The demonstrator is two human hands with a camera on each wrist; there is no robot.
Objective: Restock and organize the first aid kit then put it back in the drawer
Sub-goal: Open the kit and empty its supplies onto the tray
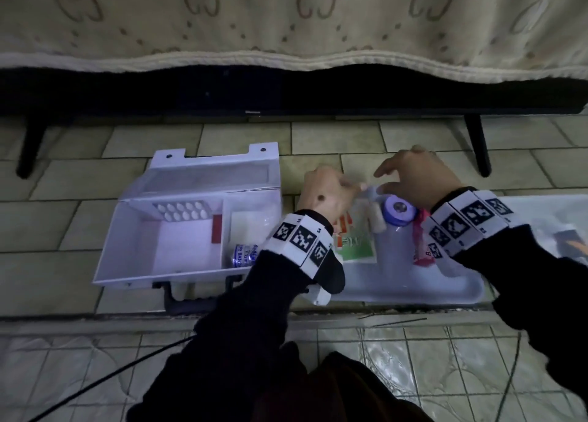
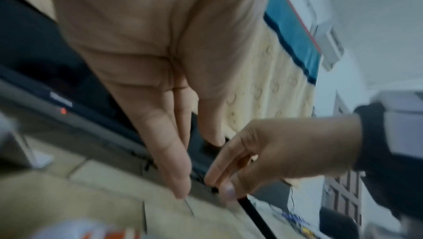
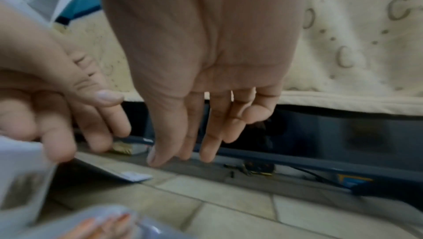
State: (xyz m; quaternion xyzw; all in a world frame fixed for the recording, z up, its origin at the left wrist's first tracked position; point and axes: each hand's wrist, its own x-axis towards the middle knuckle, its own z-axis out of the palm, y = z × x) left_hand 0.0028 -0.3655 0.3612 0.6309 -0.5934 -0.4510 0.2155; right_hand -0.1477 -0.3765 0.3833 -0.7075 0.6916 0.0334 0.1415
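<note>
The white first aid box [image 1: 159, 277] lies open on the tiled floor at the left. It holds a pill blister pack [image 1: 181, 211] and a bandage roll [image 1: 243, 254]. To its right a pale tray [image 1: 413, 288] carries a purple tape roll [image 1: 399, 211], a cream gauze roll [image 1: 377, 221], a green and orange packet [image 1: 356, 243] and a pink packet [image 1: 421, 250]. Above the tray's far end my left hand [image 1: 331, 191] [image 3: 57, 116] pinches a thin clear packet [image 1: 366, 189] [image 3: 109, 170]. My right hand [image 1: 410, 180] [image 3: 194, 116] hovers beside it, fingers loosely spread, holding nothing.
A black TV [image 1: 286, 97] on two thin legs stands on the floor just behind, under a cream blanket [image 1: 286, 24]. A clear bag [image 1: 556, 231] lies at the far right. A black cable [image 1: 111, 380] crosses the near floor below a step edge [image 1: 95, 318].
</note>
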